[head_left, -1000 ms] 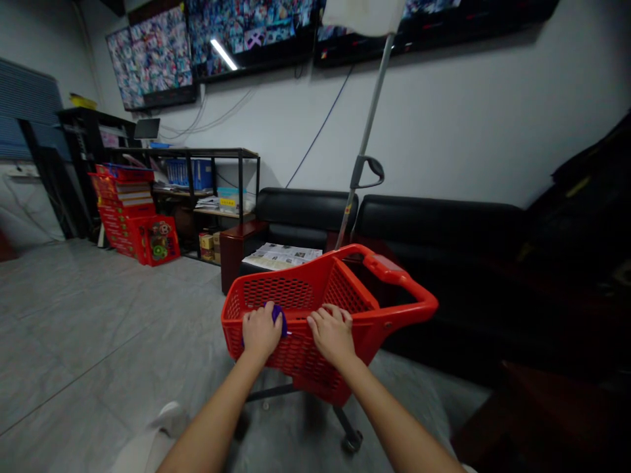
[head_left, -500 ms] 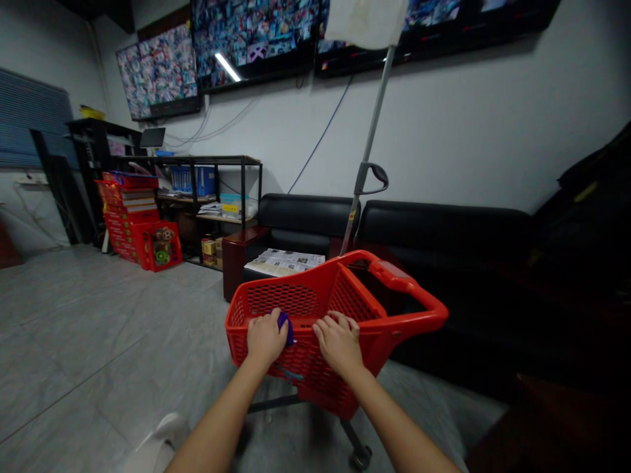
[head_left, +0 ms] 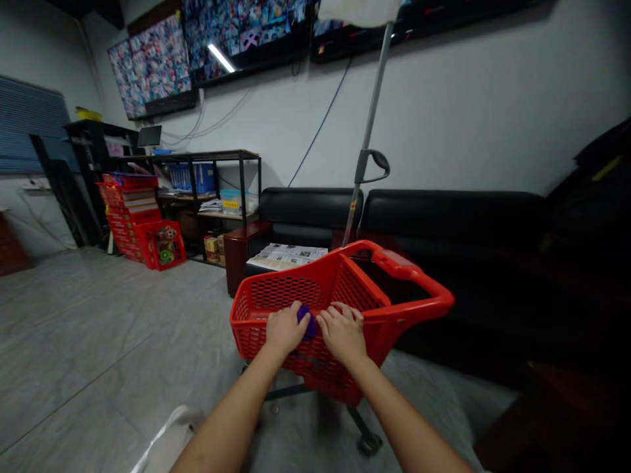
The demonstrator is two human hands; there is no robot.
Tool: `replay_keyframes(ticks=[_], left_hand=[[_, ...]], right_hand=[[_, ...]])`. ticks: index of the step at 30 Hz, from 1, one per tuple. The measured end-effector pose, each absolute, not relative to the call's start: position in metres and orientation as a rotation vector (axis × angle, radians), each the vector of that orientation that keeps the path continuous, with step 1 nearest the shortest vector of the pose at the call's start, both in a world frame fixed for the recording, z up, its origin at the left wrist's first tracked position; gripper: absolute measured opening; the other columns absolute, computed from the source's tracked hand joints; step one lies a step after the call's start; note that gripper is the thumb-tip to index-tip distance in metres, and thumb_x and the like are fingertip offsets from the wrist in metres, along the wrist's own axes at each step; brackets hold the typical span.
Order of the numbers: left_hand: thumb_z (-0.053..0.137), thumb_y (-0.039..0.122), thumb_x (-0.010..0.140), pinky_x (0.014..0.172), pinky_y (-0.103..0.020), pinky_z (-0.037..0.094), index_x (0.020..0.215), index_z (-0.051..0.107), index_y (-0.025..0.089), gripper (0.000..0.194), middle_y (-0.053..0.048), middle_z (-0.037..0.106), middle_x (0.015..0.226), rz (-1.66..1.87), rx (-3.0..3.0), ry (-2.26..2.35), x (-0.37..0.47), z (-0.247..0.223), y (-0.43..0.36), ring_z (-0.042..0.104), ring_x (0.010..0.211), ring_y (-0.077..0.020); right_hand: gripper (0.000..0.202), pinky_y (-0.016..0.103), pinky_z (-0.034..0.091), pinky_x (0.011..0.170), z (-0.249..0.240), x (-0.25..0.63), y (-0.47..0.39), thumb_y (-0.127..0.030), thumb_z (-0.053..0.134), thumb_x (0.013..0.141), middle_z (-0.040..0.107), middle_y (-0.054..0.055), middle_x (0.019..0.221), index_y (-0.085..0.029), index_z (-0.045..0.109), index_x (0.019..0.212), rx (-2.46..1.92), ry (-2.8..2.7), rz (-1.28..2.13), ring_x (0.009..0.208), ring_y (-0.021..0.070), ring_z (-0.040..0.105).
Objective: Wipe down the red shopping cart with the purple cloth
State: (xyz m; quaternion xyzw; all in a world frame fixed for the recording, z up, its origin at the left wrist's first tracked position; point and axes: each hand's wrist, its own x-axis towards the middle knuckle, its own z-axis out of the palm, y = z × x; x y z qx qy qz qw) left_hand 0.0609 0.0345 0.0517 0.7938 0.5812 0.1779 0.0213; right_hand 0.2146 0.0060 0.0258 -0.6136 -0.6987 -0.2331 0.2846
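Observation:
A red plastic shopping cart [head_left: 359, 381] stands in front of me, its handle toward the right. My left hand [head_left: 286, 328] is closed on a purple cloth [head_left: 309, 325] and presses it against the near rim of the basket. Close by on the right, my right hand [head_left: 342, 332] curls over the same rim, its fingers wrapped round the edge. The fingertips of both hands are partly hidden behind the rim.
Behind the cart is a black sofa [head_left: 453, 217] with newspapers [head_left: 288, 256] on its seat. A grey pole [head_left: 377, 92] rises behind the basket. Red boxes [head_left: 129, 226] and a shelf [head_left: 241, 177] stand at the left. Screens [head_left: 251, 33] hang on the wall.
My left hand has slid right along the rim with the purple cloth, closer to my right hand. My right hand stays on the rim. The view has shifted slightly.

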Motion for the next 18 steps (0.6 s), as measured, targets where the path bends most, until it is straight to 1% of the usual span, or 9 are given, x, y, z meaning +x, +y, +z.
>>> replay_keyframes(ticks=[4,7,10,14,18], left_hand=[[0.037,0.053,0.095,0.093,-0.040,0.043,0.112,0.057,0.026,0.038,-0.007,0.075,0.098,0.470,2.517,1.820,0.038,0.053,0.043,0.069,0.098,-0.0255],[0.038,0.051,0.095,0.086,-0.037,0.046,0.113,0.056,0.025,0.036,-0.007,0.075,0.097,0.467,2.497,1.869,0.045,0.053,0.043,0.070,0.094,-0.0252],[0.037,0.047,0.097,0.081,-0.034,0.047,0.115,0.055,0.025,0.034,-0.007,0.074,0.098,0.540,2.471,1.877,0.068,0.051,0.039,0.070,0.093,-0.0239],[0.038,0.043,0.098,0.085,-0.033,0.046,0.121,0.053,0.027,0.032,-0.005,0.072,0.103,0.687,2.470,1.797,0.085,0.043,0.035,0.067,0.097,-0.0216],[0.039,0.043,0.098,0.092,-0.033,0.044,0.129,0.051,0.026,0.037,-0.006,0.070,0.112,0.786,2.505,1.725,0.059,0.031,0.035,0.064,0.105,-0.0211]], right_hand=[[0.026,0.040,0.018,0.100,0.025,0.213,0.006,-0.030,0.046,0.097,0.073,0.002,0.096,-0.026,0.068,0.084,-1.642,-1.845,-0.630,0.116,0.0214,0.050],[0.027,0.041,0.018,0.100,0.025,0.210,0.006,-0.030,0.046,0.097,0.073,0.002,0.096,-0.025,0.068,0.083,-1.657,-1.817,-0.615,0.116,0.0218,0.050],[0.028,0.041,0.018,0.100,0.026,0.208,0.007,-0.030,0.045,0.097,0.073,0.004,0.095,-0.025,0.069,0.083,-1.664,-1.794,-0.606,0.116,0.0224,0.050],[0.028,0.040,0.017,0.100,0.025,0.214,0.006,-0.030,0.044,0.097,0.072,0.004,0.095,-0.025,0.069,0.086,-1.648,-1.811,-0.614,0.116,0.0220,0.049],[0.028,0.039,0.017,0.100,0.023,0.223,0.005,-0.031,0.044,0.097,0.071,0.004,0.096,-0.025,0.069,0.085,-1.641,-1.843,-0.615,0.116,0.0213,0.049]])
